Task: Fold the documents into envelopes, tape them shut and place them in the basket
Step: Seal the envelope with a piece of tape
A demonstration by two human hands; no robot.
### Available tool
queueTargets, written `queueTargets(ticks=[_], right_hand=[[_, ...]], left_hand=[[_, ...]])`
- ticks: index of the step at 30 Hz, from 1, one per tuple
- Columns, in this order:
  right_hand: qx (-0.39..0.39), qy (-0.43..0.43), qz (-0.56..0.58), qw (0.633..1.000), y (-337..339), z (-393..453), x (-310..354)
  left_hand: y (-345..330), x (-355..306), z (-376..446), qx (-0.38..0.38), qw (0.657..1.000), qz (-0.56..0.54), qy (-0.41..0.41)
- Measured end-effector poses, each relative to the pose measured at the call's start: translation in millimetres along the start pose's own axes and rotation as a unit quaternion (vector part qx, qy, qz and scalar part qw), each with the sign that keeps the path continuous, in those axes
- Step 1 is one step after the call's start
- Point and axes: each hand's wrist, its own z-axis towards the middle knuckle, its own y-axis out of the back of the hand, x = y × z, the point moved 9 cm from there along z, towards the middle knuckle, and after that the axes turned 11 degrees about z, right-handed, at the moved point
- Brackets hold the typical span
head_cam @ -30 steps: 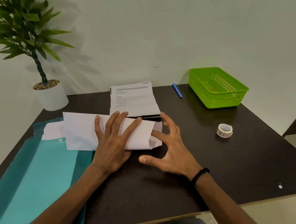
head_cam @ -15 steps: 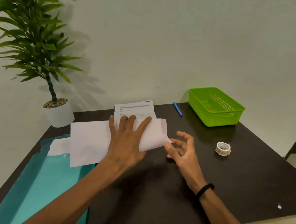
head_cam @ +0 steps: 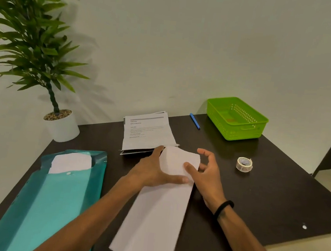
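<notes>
— Item one, the hands. What are they doing?

— The left hand (head_cam: 151, 171) is lying across the long white envelope (head_cam: 159, 212), thumb stretching along its face, fingers reaching past the far left edge; it is pinching the paper between thumb and fingers. The right hand (head_cam: 206, 174) is sitting at the envelope's far right corner, thumb pressing on the paper, the other fingers curling loosely and spread apart, closed on nothing. A black band (head_cam: 223, 208) is circling that wrist.

— Item two, the envelope's position?

— It is running lengthwise from the table's near edge toward the middle of the dark table (head_cam: 275, 198), its near end overhanging the edge, its far end folding up under the hands.

— Item three, the surroundings?

— A stack of printed documents (head_cam: 147, 131) is lying just beyond the hands, its near edge touching the left fingertips' area. A teal folder (head_cam: 50, 205) is lying to the left, white sheets (head_cam: 70, 163) poking out of its top. A roll of tape (head_cam: 244, 164) is standing right of the hands, apart from them. The green basket (head_cam: 248, 130) is sitting at the far right corner, a blue pen (head_cam: 194, 121) beside it. A potted plant (head_cam: 61, 124) is occupying the far left corner.

— Anything blocking?

— The left forearm is covering part of the envelope's left edge.
</notes>
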Motion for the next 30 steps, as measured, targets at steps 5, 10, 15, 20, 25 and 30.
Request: queueTargets(ticks=[5, 10, 15, 20, 25, 30], right_hand=[[0.049, -0.046, -0.061, 0.996, -8, 6, -6], [0.1, -0.038, -0.14, 0.984, -22, 15, -7], [0.112, -0.023, -0.145, 0.983, -43, 28, -5], [0.097, -0.013, -0.117, 0.988, -40, 28, -7], [0.091, -0.019, -0.1, 0.991, -37, 28, -10], [0.087, -0.014, -0.092, 0.992, -36, 28, -10]], left_hand=[[-20, 44, 13, -0.043, 0.926, -0.372, 0.045], [-20, 60, 19, -0.129, 0.889, -0.44, 0.002], [-19, 65, 16, -0.188, 0.883, -0.43, -0.017], [-22, 72, 19, -0.192, 0.875, -0.443, -0.011], [-25, 75, 22, -0.189, 0.879, -0.437, -0.006], [-21, 71, 18, -0.199, 0.876, -0.439, -0.024]])
